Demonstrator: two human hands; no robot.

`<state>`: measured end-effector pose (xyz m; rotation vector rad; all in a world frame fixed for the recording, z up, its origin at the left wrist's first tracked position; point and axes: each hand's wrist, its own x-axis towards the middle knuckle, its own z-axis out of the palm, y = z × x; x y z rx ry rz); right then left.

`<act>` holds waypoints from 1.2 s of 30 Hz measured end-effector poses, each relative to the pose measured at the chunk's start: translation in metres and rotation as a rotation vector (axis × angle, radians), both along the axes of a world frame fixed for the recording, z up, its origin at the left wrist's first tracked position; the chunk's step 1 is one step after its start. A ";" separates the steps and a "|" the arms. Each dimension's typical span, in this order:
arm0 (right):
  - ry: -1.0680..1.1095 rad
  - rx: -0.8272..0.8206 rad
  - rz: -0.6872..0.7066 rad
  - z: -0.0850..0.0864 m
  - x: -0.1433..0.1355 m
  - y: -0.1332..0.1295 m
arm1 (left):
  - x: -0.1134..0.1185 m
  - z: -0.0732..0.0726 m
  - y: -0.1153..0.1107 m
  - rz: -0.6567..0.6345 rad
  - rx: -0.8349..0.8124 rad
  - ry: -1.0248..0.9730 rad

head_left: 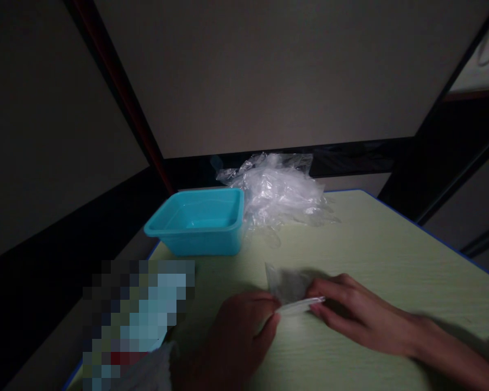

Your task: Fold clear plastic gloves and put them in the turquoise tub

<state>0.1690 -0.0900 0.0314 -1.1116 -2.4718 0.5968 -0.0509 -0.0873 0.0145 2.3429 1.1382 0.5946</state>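
A small clear plastic bag [290, 285] is held just over the table between both hands, with a pale strip along its near edge. My left hand [248, 326] pinches the left end of that strip between thumb and fingers. At the other end, my right hand [356, 312] grips the strip's right corner with thumb and forefinger. Whether anything lies inside the bag I cannot tell. Behind it, a heap of clear plastic bags [275, 190] is piled at the table's back edge.
A turquoise plastic basin [199, 243] stands at the back left, touching or close beside the heap. The pale green table [391, 255] has a blue edge. A blurred-out patch [146, 315] covers something at the left. Wall panels [269, 76] rise behind.
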 end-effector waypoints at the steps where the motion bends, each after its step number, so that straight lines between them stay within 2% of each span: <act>1: 0.037 -0.059 -0.047 0.000 -0.001 0.000 | 0.001 0.002 0.000 0.036 -0.031 -0.017; 4: 0.176 -0.239 -0.138 0.000 -0.007 0.002 | 0.003 0.008 0.004 0.121 -0.138 -0.062; 9: 0.364 -0.436 -0.246 -0.004 -0.015 0.009 | 0.008 0.012 0.012 0.173 -0.387 -0.150; 12: 0.445 -0.491 -0.294 -0.010 -0.018 0.014 | 0.009 0.009 0.015 0.188 -0.475 -0.203; 16: 0.502 -0.509 -0.346 -0.016 -0.020 0.017 | 0.011 0.005 0.017 0.241 -0.620 -0.384; 18: 0.530 -0.504 -0.368 -0.018 -0.021 0.018 | 0.011 0.004 0.018 0.272 -0.642 -0.426; 24: 0.579 -0.418 -0.403 -0.021 -0.024 0.018 | 0.010 0.002 0.020 0.282 -0.714 -0.497; 30: 0.465 -0.276 -0.405 -0.019 -0.025 0.017 | 0.007 0.001 0.024 0.297 -0.792 -0.490; 33: 0.342 -0.054 -0.411 -0.014 -0.022 0.014 | 0.006 0.001 0.024 0.280 -0.790 -0.499; 36: 0.153 0.256 -0.251 -0.007 -0.019 0.009 | 0.006 0.002 0.024 0.288 -0.813 -0.513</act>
